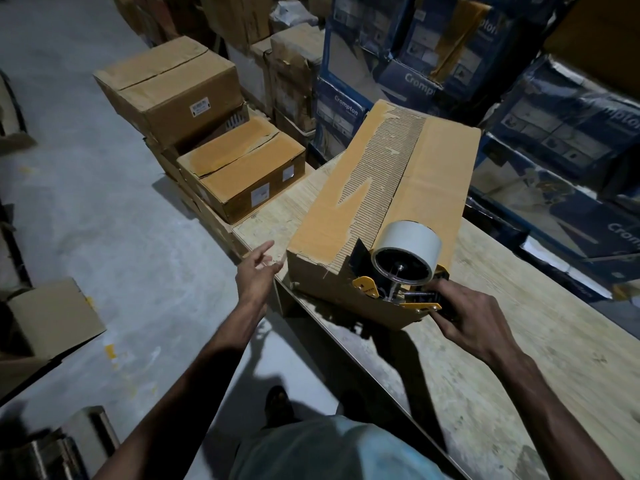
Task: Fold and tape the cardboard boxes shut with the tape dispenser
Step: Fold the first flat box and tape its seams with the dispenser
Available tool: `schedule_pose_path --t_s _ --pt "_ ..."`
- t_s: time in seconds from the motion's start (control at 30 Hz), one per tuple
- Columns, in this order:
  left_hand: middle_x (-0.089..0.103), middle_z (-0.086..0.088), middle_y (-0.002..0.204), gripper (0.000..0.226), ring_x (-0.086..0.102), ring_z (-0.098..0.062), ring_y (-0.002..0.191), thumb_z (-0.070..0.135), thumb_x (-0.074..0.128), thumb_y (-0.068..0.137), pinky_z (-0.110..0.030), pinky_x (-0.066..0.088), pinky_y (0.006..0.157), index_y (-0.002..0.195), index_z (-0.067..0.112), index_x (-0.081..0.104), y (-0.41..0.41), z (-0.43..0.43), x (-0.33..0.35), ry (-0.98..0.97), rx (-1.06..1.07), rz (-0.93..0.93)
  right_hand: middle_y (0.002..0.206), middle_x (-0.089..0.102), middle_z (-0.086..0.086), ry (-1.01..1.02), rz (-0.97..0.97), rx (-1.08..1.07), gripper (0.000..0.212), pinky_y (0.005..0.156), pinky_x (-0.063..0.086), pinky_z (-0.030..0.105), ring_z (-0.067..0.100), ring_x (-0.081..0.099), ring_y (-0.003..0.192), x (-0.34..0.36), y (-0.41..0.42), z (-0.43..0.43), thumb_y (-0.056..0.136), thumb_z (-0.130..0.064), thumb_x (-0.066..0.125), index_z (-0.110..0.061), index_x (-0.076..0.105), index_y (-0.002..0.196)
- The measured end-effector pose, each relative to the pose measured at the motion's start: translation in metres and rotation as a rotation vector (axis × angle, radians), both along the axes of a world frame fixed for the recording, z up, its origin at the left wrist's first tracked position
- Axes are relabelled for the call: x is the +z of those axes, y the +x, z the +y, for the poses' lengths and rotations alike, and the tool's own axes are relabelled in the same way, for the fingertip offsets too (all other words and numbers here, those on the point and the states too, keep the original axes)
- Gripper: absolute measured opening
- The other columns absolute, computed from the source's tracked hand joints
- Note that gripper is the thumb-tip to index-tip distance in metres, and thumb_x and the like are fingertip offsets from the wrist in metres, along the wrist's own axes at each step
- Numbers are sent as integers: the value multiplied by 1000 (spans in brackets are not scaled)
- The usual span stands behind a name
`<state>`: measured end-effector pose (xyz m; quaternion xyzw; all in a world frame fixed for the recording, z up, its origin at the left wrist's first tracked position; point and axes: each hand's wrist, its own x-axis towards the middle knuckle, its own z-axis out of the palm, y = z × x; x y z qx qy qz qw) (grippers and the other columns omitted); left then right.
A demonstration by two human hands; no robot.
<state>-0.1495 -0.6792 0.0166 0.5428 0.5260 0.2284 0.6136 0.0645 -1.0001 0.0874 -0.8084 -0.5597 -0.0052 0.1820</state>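
Observation:
A long brown cardboard box [398, 188] lies on the wooden table [519, 358], its top flaps folded shut and a torn, ribbed strip running along the centre seam. A yellow and black tape dispenser [398, 271] with a white tape roll sits at the box's near end, over the near edge. My right hand [464, 317] grips the dispenser's handle. My left hand [258, 271] hovers with its fingers spread loosely, just left of the box's near left corner, holding nothing.
Closed brown boxes [239, 171] are stacked on the floor left of the table, with another [169, 88] behind. Blue printed cartons [554, 116] pile up along the right and back. A small open box [52, 317] stands at far left on the grey floor.

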Motion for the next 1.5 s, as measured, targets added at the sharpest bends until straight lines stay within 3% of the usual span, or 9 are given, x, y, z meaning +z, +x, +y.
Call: schedule_pose_path --t_s 0.17,0.37,0.5,0.67,0.8,0.97,1.1,1.37,1.5 --pt "52 6 154 82 46 -12 142 -23 58 87 -10 49 96 151 29 53 -8 -18 9 203 -326 -79 99 73 -8 19 7 4 55 54 56 39 18 69 74 -3 0 0 79 -12 83 -31 56 123" --pt "29 8 168 86 36 -25 151 21 80 89 -68 31 118 159 38 33 -6 -17 -13 263 -399 169 97 72 -9 31 -10 16 52 53 55 39 19 69 73 -3 -1 -1 81 -13 82 -31 54 120" --pt "-1 6 175 102 15 -24 159 31 82 88 -50 30 118 165 34 16 -6 -29 1 772 -410 310 102 72 -10 5 11 16 51 56 56 41 20 71 82 -6 1 -2 84 -17 79 -33 53 125" --pt "33 -4 164 68 27 -28 153 36 71 96 -54 21 121 154 26 39 11 -36 3 1397 -789 433 107 73 -9 23 11 27 54 58 58 40 18 73 87 -5 1 -3 84 -15 80 -33 53 127" --pt "60 -11 146 24 48 -32 143 23 68 99 -49 31 122 120 12 73 33 -63 16 1358 -965 397 109 74 -9 19 -4 30 54 57 59 39 17 73 86 -6 1 -3 84 -17 81 -32 53 128" --pt "68 -21 127 12 67 -34 115 9 84 83 -49 56 101 89 3 75 39 -84 21 1310 -939 405 108 74 -8 26 10 15 52 58 59 40 18 73 85 -10 3 -7 85 -16 79 -31 54 128" --pt "47 -20 156 10 60 -29 130 8 82 83 -47 53 106 86 4 73 38 -79 6 1291 -863 302 108 73 -9 8 7 29 53 58 59 40 18 73 87 -10 2 -6 85 -17 80 -31 53 128" --pt "71 -24 123 26 65 -36 125 -3 90 66 -58 51 106 83 5 72 37 -71 -1 1399 -910 282 108 72 -9 -104 8 40 53 62 58 41 17 71 87 -1 7 -3 89 -26 74 -36 47 133" --pt "59 -18 145 67 54 -34 138 -17 74 65 -54 42 115 130 0 68 37 -68 -3 1435 -918 237 105 72 -12 -108 -15 27 54 59 57 39 12 71 82 10 14 -22 86 -24 77 -37 50 131"
